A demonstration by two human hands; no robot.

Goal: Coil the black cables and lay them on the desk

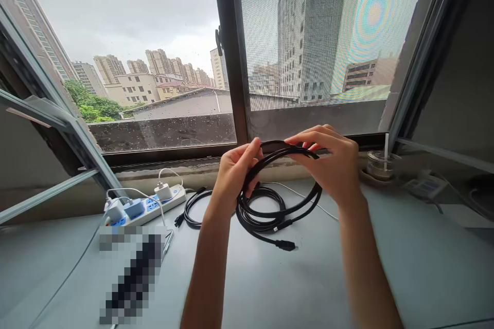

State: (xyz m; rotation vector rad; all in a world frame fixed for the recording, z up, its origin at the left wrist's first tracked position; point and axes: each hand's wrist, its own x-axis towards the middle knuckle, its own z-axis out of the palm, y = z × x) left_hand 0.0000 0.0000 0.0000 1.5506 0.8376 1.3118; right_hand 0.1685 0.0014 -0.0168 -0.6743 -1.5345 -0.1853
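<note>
A black cable (283, 213) is held in loops above the table, between both hands. My left hand (239, 169) grips the left side of the loops, thumb on top and fingers curled round. At the upper right of the coil, my right hand (328, 159) pinches the strands between thumb and fingers. One plug end (285, 245) of black cable hangs out below the loops, pointing right. Behind and beneath, another coiled black cable (193, 216) lies on the table; where the two overlap, I cannot tell every strand apart.
On the left a white power strip (144, 208) carries several plugs and white cords. A blurred-out dark object (135, 275) lies in front of it. A lidded cup with a straw (380, 164) stands at the right by the window (239, 61). Metal frame bars (46, 198) reach in from the left.
</note>
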